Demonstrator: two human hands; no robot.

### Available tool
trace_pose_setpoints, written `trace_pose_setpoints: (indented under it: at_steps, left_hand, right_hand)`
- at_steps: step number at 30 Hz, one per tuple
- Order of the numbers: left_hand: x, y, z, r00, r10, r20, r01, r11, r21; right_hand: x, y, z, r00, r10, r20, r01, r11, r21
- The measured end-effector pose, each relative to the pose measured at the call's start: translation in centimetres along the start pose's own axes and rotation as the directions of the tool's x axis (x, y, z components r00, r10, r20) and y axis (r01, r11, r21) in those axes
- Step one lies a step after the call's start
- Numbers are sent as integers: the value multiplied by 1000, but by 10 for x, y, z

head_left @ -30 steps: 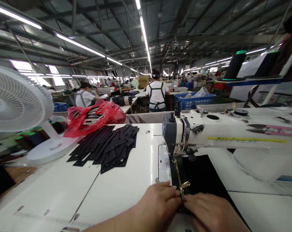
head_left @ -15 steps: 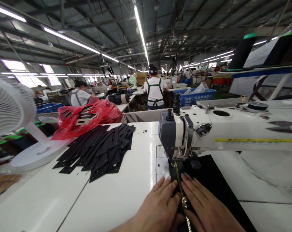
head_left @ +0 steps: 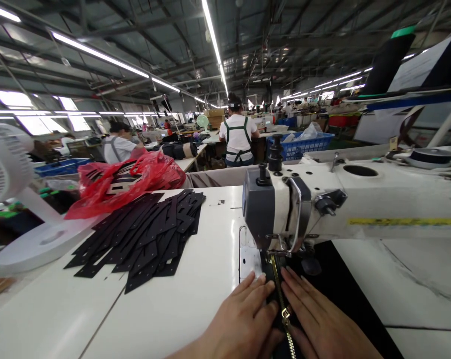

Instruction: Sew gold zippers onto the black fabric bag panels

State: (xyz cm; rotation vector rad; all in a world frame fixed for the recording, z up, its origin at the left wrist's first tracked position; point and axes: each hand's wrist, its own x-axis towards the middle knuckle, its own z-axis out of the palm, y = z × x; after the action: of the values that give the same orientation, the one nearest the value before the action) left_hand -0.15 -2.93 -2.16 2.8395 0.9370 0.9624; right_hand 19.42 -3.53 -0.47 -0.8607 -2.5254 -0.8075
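A gold-toothed zipper (head_left: 278,285) with a metal slider runs from under the presser foot of the sewing machine (head_left: 260,212) toward me. Beneath and to the right of it spreads black fabric (head_left: 350,284). My left hand (head_left: 243,311) lies flat along the zipper's left side, fingers stretched forward close to the needle plate (head_left: 249,262). On the other side my right hand (head_left: 315,309) presses flat on the fabric, its fingertips pointing at the presser foot. The slider sits between the two hands. The needle tip is hidden by the machine head.
Left on the white table (head_left: 165,319) lies a pile of black punched strips (head_left: 150,234). Behind it is a red plastic bag (head_left: 135,179), with a white fan (head_left: 27,199) beside. A blue basket (head_left: 307,144) and a person (head_left: 237,132) are beyond. Thread cones (head_left: 387,65) stand upper right.
The view has shifted slightly, so the machine appears a little larger and the pile sits further left. Both hands stay flat beside the zipper; little else differs.
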Motion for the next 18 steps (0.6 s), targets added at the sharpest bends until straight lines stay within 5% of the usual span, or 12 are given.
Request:
trace_pose_setpoints:
  at_steps: [11, 18]
  left_hand:
    - [17, -11, -7, 994, -106, -24, 99, 973, -209]
    - [24, -19, -4, 976, -214, 34, 216, 944, -248]
  right_hand:
    - [4, 10, 18, 984, 178, -9, -170, 956, 237]
    - [16, 17, 24, 946, 310, 98, -321, 844, 430]
